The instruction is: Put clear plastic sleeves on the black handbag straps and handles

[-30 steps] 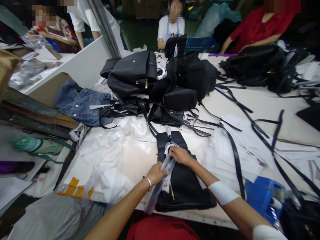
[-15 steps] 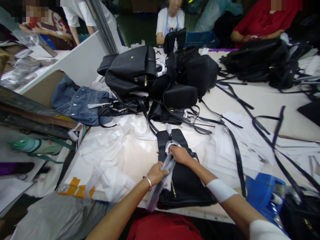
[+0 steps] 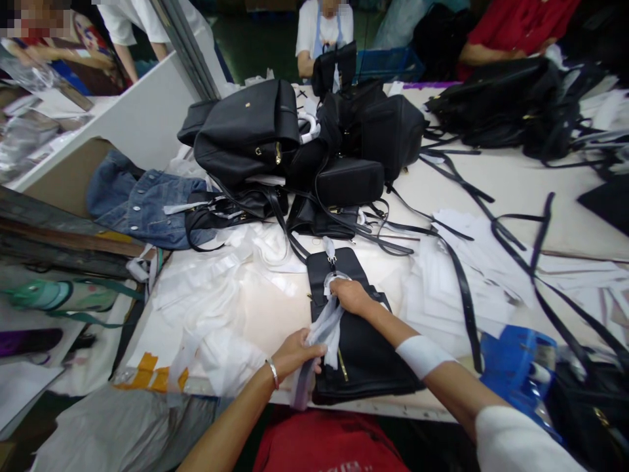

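Note:
A black backpack (image 3: 373, 360) lies flat on the table in front of me, its gold zip (image 3: 343, 365) showing on the near side. My right hand (image 3: 350, 296) is closed over the white-wrapped handle near the bag's top, pinching the upper end of a translucent plastic strip (image 3: 322, 328). Lower down and to the left, my left hand (image 3: 299, 353) grips the same strip between thumb and fingers. The strip's loose end hangs past the table's front edge. Exactly how the strip meets the handle is hidden by my right fingers.
Several black bags (image 3: 250, 131) are piled beyond, with straps (image 3: 464, 295) trailing right. White wrapping sheets (image 3: 216, 314) lie left, paper sheets (image 3: 437, 295) right. A denim jacket (image 3: 147, 203), a blue plastic holder (image 3: 515, 367) and a green bottle (image 3: 54, 295) flank me. Co-workers (image 3: 324, 33) sit opposite.
My left hand has moved left and slightly down along with the strip, drawing it away from the bag. My right hand stays at the handle. The view has shifted a little.

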Available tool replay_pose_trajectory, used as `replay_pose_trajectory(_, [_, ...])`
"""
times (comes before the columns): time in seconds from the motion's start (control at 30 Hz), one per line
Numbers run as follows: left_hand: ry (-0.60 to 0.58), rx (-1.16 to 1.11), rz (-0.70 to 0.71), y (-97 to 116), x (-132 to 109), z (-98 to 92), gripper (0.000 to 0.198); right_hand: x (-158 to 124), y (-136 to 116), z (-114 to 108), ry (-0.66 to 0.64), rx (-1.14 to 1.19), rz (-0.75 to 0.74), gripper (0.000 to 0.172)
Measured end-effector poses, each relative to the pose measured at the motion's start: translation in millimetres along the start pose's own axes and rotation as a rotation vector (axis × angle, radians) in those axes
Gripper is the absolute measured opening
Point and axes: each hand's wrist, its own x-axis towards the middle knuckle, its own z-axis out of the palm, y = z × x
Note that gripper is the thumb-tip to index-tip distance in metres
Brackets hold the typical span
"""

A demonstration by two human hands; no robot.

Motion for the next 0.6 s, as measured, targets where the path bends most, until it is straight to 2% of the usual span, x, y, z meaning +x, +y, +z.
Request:
replay_pose_trajectory(0.17, [-0.017,-0.037,0.068,-1.5,-7.9,-11.6,0.04,4.1,-4.5,2.9,0.0,-0.047,0.023,0.028])
replay_pose_trajectory(0.27, [-0.08,-0.025,0.002,-6.3,-19.1,-20.7,0.037,9.0,-8.5,6.5,-0.018,-0.057,0.048,0.029])
replay_pose_trajectory(0.37, [-0.199,-0.061,-0.064,-16.0,-36.1,-26.2,0.034,12.1,-13.2,5.7,-0.02,-0.051,0.079,0.028])
replay_pose_trajectory(0.43, [-0.25,-0.098,-0.098,-21.5,-47.8,-27.1,0.031,10.1,-16.4,-0.3,-0.002,-0.045,0.107,0.027])
replay_pose_trajectory(0.5, [-0.251,-0.156,-0.101,-21.0,-57.1,-26.7,0.027,1.1,-20.2,-11.7,0.034,-0.043,0.154,0.026])
replay_pose_trajectory(0.6, [-0.233,-0.337,-0.044,-1.4,-64.6,-23.4,0.023,-31.3,-34.1,-34.9,0.147,-0.039,0.269,0.025])
